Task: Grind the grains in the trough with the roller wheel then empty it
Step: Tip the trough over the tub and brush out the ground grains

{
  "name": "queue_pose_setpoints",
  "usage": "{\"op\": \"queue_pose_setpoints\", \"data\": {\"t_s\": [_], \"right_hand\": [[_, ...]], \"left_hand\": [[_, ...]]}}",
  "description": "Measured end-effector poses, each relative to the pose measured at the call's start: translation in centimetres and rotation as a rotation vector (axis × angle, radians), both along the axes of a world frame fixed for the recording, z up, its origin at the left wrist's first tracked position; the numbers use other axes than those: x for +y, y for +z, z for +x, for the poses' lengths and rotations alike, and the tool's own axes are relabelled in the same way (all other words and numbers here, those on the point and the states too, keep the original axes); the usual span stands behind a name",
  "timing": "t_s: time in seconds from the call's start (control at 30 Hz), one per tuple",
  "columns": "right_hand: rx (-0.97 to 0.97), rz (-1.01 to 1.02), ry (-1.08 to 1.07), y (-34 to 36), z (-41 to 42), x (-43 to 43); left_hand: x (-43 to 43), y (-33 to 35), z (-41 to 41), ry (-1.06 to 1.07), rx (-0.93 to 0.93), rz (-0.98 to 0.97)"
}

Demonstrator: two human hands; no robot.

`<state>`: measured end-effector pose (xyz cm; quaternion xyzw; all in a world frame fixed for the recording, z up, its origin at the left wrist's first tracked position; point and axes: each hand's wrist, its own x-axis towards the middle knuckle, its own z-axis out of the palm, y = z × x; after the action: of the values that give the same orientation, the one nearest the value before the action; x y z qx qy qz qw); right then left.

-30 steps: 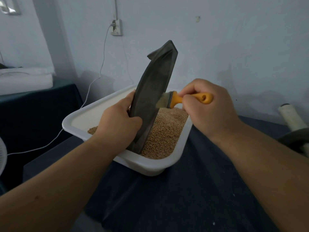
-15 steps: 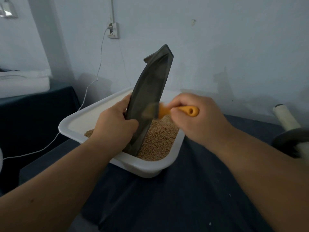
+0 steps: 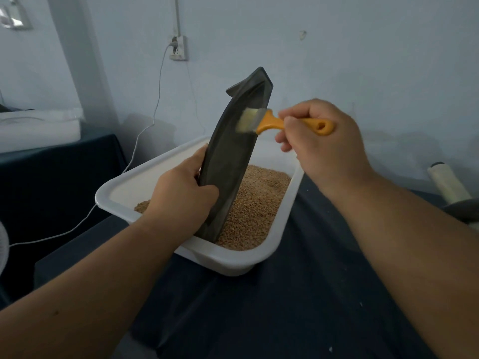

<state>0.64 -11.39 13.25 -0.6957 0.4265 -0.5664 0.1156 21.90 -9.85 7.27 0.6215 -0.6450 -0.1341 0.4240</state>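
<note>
The dark grey boat-shaped trough (image 3: 233, 156) stands almost upright, its lower tip in the brown grains (image 3: 259, 203) inside a white plastic tub (image 3: 233, 263). My left hand (image 3: 181, 198) grips the trough's lower half from the left side. My right hand (image 3: 321, 141) holds a small brush by its orange handle (image 3: 298, 124). The pale bristles (image 3: 247, 120) lie against the upper inside of the trough and look blurred. The roller wheel (image 3: 464, 208) lies at the right edge, partly cut off, with its pale handle (image 3: 448, 185) pointing up.
The tub sits on a table under a dark blue cloth (image 3: 298, 307). A white cable (image 3: 145, 130) runs from a wall socket (image 3: 178, 47) down past the tub's left side. Another dark-covered table (image 3: 51, 172) with white bundles stands at the left.
The brush went down the inside of the trough, then came back up to its upper part. The trough stays upright in my left hand.
</note>
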Motion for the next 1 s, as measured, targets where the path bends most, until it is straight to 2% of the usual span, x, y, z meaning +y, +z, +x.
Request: {"op": "queue_pose_setpoints", "data": {"t_s": [0.07,0.17,0.27,0.33,0.47,0.63,0.77,0.9,0.93,1.0], "right_hand": [[0.010,0.090,0.006,0.6,0.3,-0.9],[0.177,0.169,-0.017,0.5,0.2,-1.2],[0.251,0.228,0.106,-0.1,0.0,0.0],[0.137,0.227,0.166,0.3,-0.1,0.3],[-0.201,0.135,-0.061,2.6,-0.9,-2.2],[-0.384,0.093,-0.127,3.0,-1.4,-5.3],[-0.259,0.130,-0.042,1.2,-0.7,-4.8],[0.081,0.215,-0.030,0.0,-0.1,-2.6],[0.094,0.181,-0.037,0.1,-0.1,-2.3],[-0.034,0.024,-0.089,0.9,0.0,-2.0]], "left_hand": [[0.0,0.0,-0.1,0.000,-0.010,-0.003],[0.0,0.1,0.0,-0.001,-0.015,-0.006],[0.0,-0.1,0.1,-0.021,-0.015,-0.019],[-0.1,-0.2,0.2,-0.034,0.002,-0.021],[-0.3,-0.3,0.2,-0.039,0.023,-0.025],[0.0,-0.4,0.2,-0.056,0.043,-0.038],[0.0,-0.3,0.2,-0.047,0.044,-0.033],[0.2,-0.1,0.2,-0.052,0.055,-0.021],[0.2,-0.1,0.2,-0.051,0.053,-0.021],[0.2,0.0,0.1,-0.046,0.039,-0.018]]}}
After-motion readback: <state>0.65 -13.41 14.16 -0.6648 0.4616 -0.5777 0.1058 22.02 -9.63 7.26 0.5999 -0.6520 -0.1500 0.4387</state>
